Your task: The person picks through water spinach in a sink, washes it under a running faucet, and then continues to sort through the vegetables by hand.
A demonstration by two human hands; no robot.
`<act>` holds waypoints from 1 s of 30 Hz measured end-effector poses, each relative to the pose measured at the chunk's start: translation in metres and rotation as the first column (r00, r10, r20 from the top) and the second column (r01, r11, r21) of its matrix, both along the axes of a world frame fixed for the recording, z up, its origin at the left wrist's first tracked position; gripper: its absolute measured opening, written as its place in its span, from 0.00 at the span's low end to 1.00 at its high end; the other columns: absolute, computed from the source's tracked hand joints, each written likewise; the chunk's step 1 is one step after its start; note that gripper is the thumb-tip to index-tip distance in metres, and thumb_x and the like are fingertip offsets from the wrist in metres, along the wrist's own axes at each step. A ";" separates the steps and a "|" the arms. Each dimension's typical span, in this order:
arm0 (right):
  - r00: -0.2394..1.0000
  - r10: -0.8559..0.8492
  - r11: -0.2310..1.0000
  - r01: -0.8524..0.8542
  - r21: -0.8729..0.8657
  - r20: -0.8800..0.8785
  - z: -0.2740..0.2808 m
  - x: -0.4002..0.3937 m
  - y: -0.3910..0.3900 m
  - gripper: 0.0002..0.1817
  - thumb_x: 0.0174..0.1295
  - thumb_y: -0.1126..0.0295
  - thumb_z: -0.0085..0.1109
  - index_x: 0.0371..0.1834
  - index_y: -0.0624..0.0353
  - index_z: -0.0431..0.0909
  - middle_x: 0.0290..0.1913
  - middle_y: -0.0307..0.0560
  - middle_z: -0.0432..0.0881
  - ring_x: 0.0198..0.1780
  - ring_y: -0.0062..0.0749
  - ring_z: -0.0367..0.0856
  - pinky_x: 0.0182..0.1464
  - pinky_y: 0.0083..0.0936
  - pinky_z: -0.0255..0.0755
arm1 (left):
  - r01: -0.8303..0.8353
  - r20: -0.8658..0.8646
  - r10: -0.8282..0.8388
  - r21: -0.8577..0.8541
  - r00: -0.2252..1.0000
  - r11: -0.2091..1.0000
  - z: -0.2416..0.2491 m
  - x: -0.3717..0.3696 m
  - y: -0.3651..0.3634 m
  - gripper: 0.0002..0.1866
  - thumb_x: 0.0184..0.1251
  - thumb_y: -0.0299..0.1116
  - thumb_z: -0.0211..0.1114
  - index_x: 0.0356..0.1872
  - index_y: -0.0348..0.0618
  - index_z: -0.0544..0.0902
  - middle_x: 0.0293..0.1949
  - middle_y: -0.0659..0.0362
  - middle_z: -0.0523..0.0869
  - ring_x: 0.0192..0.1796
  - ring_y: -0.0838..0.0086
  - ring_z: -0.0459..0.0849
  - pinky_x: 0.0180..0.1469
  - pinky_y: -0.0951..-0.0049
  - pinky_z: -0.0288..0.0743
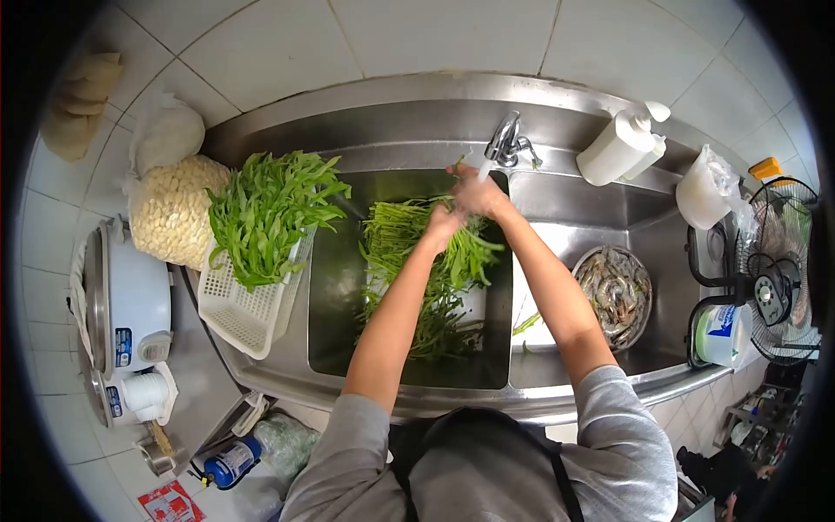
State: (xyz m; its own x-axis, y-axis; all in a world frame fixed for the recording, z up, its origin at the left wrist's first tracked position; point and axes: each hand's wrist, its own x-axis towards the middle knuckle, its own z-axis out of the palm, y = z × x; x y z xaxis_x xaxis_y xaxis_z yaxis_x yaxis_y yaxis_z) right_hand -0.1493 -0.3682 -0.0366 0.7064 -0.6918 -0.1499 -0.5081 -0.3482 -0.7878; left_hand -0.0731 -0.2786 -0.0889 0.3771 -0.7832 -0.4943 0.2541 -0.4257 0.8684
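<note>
My left hand point(445, 228) is closed round a bunch of water spinach point(472, 254) over the left sink basin, its leaves hanging below the fingers. Just above it, my right hand point(480, 195) is in the stream of running water, fingers curled on the same bunch; green bits show past its fingertips, and the splash blurs the grip. The tap point(504, 139) pours straight onto this hand. Beneath my hands, a heap of water spinach stems point(396, 230) fills the middle of the left basin point(335, 331), over something white.
Left of the basin, cut leafy greens point(274, 213) lie in a white plastic basket point(235, 304), beside a bag of pale pieces point(174, 213). A bowl of shrimp point(613, 296) stands in the right basin. White pump bottles point(616, 148) and a fan point(774, 283) are to the right.
</note>
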 end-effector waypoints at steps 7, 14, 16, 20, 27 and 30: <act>0.983 -0.069 0.997 0.072 0.012 -0.170 -0.038 -0.028 0.065 0.52 0.42 0.63 0.67 0.68 0.55 0.43 0.67 0.63 0.54 0.68 0.56 0.52 0.68 0.41 0.50 | -0.310 -0.295 0.300 0.014 0.907 0.951 0.024 -0.018 -0.028 0.19 0.65 0.38 0.57 0.48 0.30 0.70 0.47 0.48 0.73 0.50 0.67 0.69 0.55 0.64 0.61; 0.961 -0.110 0.702 -0.106 0.704 0.255 -0.058 -0.048 0.028 0.14 0.51 0.74 0.54 0.41 0.65 0.77 0.41 0.48 0.78 0.38 0.32 0.76 0.43 0.26 0.71 | 0.535 0.614 -0.491 0.128 0.618 0.835 0.038 0.008 -0.015 0.33 0.59 0.42 0.64 0.58 0.33 0.61 0.47 0.47 0.77 0.37 0.70 0.79 0.38 0.70 0.76; 0.948 0.075 0.692 -0.273 0.668 0.310 -0.033 -0.050 0.025 0.17 0.47 0.73 0.58 0.43 0.62 0.75 0.41 0.49 0.77 0.38 0.28 0.74 0.41 0.24 0.70 | 0.512 0.102 -0.502 -0.136 0.859 0.848 0.084 0.012 0.009 0.23 0.58 0.42 0.65 0.49 0.39 0.72 0.39 0.57 0.81 0.17 0.84 0.72 0.13 0.85 0.60; 0.985 0.065 0.785 -0.148 0.602 0.157 -0.043 -0.048 0.018 0.26 0.45 0.67 0.64 0.50 0.61 0.71 0.45 0.49 0.75 0.45 0.28 0.72 0.45 0.24 0.69 | 0.364 0.068 -0.358 -0.215 0.931 0.906 0.069 0.013 0.009 0.19 0.60 0.38 0.63 0.47 0.39 0.73 0.38 0.57 0.82 0.29 0.78 0.77 0.28 0.79 0.71; 0.745 -0.660 0.355 0.424 0.833 -0.098 -0.068 -0.026 0.055 0.42 0.57 0.45 0.55 0.65 0.64 0.54 0.59 0.58 0.67 0.54 0.40 0.72 0.50 0.33 0.70 | -0.561 -0.102 0.563 -0.339 0.820 0.756 0.002 0.024 0.011 0.13 0.64 0.33 0.58 0.46 0.37 0.72 0.40 0.56 0.83 0.41 0.71 0.78 0.43 0.68 0.73; 0.689 -0.719 0.504 0.422 0.754 0.095 -0.096 -0.002 0.038 0.30 0.59 0.53 0.56 0.60 0.60 0.63 0.51 0.57 0.74 0.52 0.37 0.72 0.46 0.35 0.71 | -0.721 -0.296 0.665 -0.151 0.686 0.677 -0.003 0.023 0.023 0.21 0.63 0.35 0.59 0.54 0.38 0.66 0.40 0.55 0.82 0.41 0.69 0.79 0.43 0.66 0.73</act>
State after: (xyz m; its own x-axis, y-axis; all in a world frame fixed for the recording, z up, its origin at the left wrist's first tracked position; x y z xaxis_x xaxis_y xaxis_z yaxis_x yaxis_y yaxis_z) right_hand -0.1518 -0.3305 -0.1326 0.2831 -0.7843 -0.5520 -0.0323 0.5674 -0.8228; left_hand -0.0504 -0.2553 -0.0915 0.7739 -0.4356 -0.4598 0.5678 0.1556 0.8083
